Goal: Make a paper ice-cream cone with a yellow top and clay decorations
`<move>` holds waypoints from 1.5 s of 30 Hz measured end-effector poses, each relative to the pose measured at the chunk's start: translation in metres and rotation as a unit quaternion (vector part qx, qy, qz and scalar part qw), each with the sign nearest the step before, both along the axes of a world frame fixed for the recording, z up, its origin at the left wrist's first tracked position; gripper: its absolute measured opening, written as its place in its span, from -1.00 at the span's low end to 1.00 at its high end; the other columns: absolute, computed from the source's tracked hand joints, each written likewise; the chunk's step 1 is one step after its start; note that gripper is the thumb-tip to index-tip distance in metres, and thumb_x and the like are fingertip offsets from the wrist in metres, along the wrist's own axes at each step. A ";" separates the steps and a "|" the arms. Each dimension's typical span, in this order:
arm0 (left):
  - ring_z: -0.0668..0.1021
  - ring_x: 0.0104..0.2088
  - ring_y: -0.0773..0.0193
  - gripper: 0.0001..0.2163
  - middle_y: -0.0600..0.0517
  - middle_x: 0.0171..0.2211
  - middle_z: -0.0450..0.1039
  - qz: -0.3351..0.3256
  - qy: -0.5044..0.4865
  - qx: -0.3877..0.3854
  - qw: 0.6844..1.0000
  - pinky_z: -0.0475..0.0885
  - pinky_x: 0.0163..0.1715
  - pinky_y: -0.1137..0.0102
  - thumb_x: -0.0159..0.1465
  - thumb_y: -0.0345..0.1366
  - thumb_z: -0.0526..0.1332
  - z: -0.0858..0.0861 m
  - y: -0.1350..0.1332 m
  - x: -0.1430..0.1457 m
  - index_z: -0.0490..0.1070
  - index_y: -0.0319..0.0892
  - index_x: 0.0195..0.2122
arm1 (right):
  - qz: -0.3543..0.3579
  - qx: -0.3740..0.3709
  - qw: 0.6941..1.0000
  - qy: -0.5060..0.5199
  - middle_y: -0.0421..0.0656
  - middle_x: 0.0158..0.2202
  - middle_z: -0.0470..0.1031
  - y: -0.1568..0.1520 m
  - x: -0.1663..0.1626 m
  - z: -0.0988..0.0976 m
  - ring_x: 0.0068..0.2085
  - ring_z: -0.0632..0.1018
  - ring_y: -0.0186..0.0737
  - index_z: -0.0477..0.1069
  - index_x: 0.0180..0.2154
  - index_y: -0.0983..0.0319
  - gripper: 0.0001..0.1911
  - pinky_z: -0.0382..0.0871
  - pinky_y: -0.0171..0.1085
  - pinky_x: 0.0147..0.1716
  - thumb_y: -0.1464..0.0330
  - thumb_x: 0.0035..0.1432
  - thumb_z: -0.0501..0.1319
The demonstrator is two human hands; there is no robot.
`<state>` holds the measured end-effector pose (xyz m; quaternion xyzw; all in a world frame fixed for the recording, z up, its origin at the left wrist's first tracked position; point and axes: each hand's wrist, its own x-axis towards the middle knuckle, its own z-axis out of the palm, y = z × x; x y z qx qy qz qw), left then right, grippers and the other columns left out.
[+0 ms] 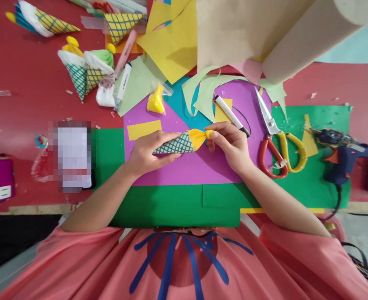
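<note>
A grid-patterned cone (175,144) is held on its side over the purple sheet (184,173), its tip toward the palm of the left hand (147,153). The left grip is closed around the cone, fingers along the far side and thumb along the near. By the right hand (230,143) the small yellow ball (208,134) is pinched, at the gathered end of the yellow top (196,138). Whether the sheet is touched by the cone cannot be told.

The cone is judged to be light and fairly stiff, yet easily dented by a hard squeeze; the top seems soft and prone to crease. Hold is best taken along the cone's sides, with only a light pinch at the ball.

The most room is offered toward the body, between the forearms, as far as the near edge of the green sheet (171,204). Beyond the right hand a marker (232,116) is lying close by. On the right, space is limited by the scissors (269,125), and farther off by the glue gun (346,156), whose nozzle should be avoided.
</note>
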<state>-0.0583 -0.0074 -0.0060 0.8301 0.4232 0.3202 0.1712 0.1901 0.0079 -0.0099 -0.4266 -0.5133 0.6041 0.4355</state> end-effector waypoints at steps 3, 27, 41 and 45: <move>0.67 -0.22 0.25 -0.63 -0.01 -0.13 0.65 0.002 0.006 -0.004 1.000 0.61 -0.15 0.41 0.24 -0.11 0.30 0.000 0.000 0.000 0.49 -0.14 0.03 | 0.002 0.000 1.000 0.012 -0.27 -0.42 0.50 0.000 0.000 0.000 -0.50 0.46 -0.45 0.49 -0.20 0.19 -0.76 0.40 -0.36 -0.48 0.16 0.23 0.31; 0.67 -0.15 0.25 -0.59 0.02 -0.10 0.64 0.035 -0.059 -0.096 0.993 0.62 -0.13 0.40 0.22 0.01 0.30 0.001 -0.004 -0.004 0.50 -0.07 0.03 | 0.038 0.095 0.995 -0.021 -0.20 -0.15 0.63 0.006 0.014 -0.004 -0.44 0.60 -0.40 0.57 -0.11 0.12 -0.73 0.55 -0.30 -0.39 0.24 0.12 0.40; 0.67 -0.20 0.27 -0.61 0.03 -0.13 0.64 -0.004 -0.085 -0.039 0.996 0.62 -0.18 0.42 0.20 -0.11 0.36 0.003 -0.001 -0.001 0.47 -0.06 0.04 | 0.044 0.073 0.996 -0.004 -0.18 -0.23 0.61 0.005 0.010 -0.003 -0.41 0.61 -0.37 0.54 -0.15 0.18 -0.70 0.56 -0.30 -0.38 0.22 0.09 0.43; 0.66 -0.19 0.29 -0.63 0.04 -0.12 0.64 0.011 -0.079 -0.044 0.996 0.60 -0.16 0.43 0.23 -0.14 0.34 0.004 -0.002 0.000 0.47 -0.05 0.05 | 0.060 0.042 0.997 0.022 -0.27 -0.38 0.55 0.007 0.011 0.000 -0.45 0.58 -0.37 0.44 0.03 0.11 -0.53 0.54 -0.33 -0.42 0.10 0.13 0.37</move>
